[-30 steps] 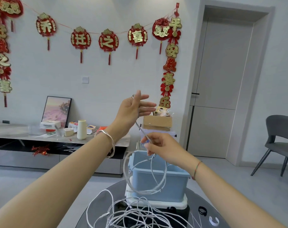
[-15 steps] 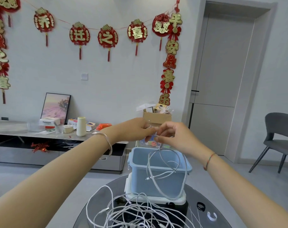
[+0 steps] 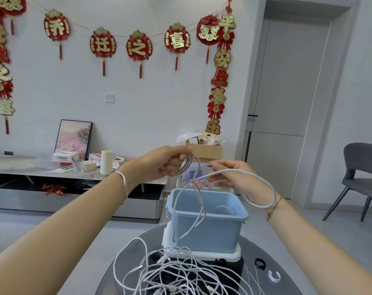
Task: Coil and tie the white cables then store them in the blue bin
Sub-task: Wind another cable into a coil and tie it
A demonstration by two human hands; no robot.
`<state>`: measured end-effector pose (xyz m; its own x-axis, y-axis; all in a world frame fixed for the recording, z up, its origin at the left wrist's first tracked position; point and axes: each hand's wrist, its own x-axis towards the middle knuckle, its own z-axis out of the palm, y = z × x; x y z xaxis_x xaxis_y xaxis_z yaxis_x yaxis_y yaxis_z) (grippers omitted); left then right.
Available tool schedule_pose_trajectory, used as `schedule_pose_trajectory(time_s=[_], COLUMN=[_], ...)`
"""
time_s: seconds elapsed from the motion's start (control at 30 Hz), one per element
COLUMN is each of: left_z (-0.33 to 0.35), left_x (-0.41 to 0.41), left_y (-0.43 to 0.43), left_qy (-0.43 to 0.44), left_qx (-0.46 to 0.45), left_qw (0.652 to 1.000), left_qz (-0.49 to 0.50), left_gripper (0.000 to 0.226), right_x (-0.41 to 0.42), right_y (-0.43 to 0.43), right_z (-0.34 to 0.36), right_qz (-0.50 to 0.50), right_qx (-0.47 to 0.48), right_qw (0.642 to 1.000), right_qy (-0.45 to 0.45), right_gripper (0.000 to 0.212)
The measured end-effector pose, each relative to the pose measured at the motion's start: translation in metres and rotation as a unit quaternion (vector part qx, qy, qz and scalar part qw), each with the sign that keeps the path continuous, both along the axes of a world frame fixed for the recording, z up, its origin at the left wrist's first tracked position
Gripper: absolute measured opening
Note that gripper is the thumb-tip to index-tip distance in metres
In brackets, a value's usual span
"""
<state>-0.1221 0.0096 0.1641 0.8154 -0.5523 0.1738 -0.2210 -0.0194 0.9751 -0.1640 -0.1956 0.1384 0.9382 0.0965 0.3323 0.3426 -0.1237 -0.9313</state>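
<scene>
Since this cable (image 3: 242, 171) seems light and floppy, my left hand (image 3: 163, 163) grips its loops above the bin (image 3: 204, 233), right hand (image 3: 237, 183) pinching slack.

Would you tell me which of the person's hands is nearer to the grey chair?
Right. The right hand pinches the white cable above the blue bin, on the side toward the grey chair; the left hand grips the cable's loops farther from it.
</scene>
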Motion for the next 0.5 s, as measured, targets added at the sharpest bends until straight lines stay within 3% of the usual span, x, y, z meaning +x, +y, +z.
schedule_pose_trajectory(time_s=[0.27,0.5], left_z=[-0.002,0.000], left_x=[0.001,0.008], left_y=[-0.005,0.007], left_qy=[0.077,0.082], left_qx=[-0.222,-0.303], left_qw=[0.972,0.949], left_qz=[-0.004,0.025], left_gripper=[0.053,0.052], right_x=[0.019,0.027], right_y=[0.000,-0.015], right_z=[-0.031,-0.061], right_qz=[-0.080,-0.122], right_qx=[0.056,0.039], right_qw=[0.990,0.979], right_qy=[0.099,0.156], right_gripper=[0.023,0.023])
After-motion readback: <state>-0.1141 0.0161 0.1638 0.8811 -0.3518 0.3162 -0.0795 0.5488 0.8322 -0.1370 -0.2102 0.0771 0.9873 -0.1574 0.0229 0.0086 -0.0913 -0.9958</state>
